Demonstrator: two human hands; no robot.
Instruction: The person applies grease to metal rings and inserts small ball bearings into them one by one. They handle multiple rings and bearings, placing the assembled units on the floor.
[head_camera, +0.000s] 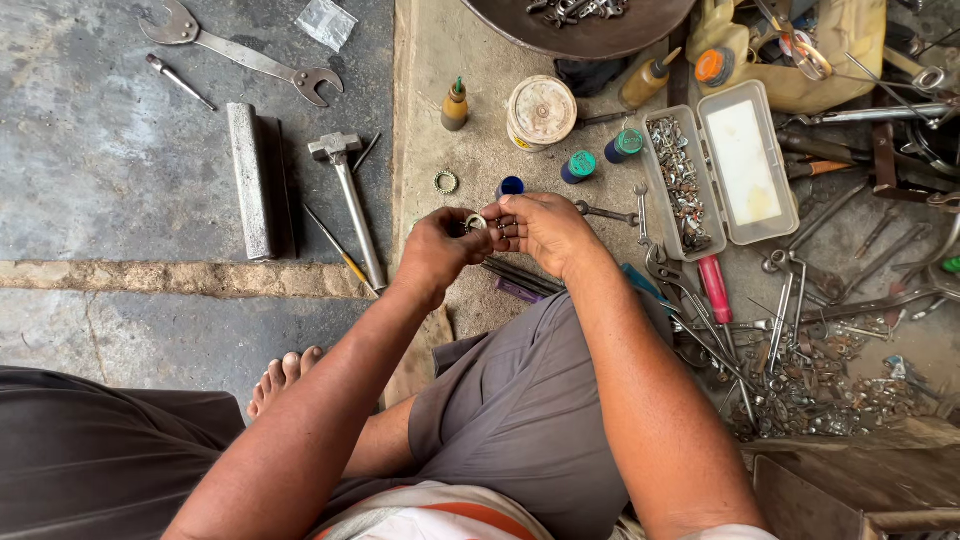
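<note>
Below, both hands (490, 235) pinched on a small metal ring (476, 222) over tool-strewn concrete floor (110, 180).

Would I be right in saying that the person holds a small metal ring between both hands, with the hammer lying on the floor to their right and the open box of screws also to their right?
Not quite: the head view shows the hammer lying to the person's left, beside the metal bar. The rest holds: the left hand and right hand hold the small metal ring between them, and the open box of screws lies to their right.
</note>
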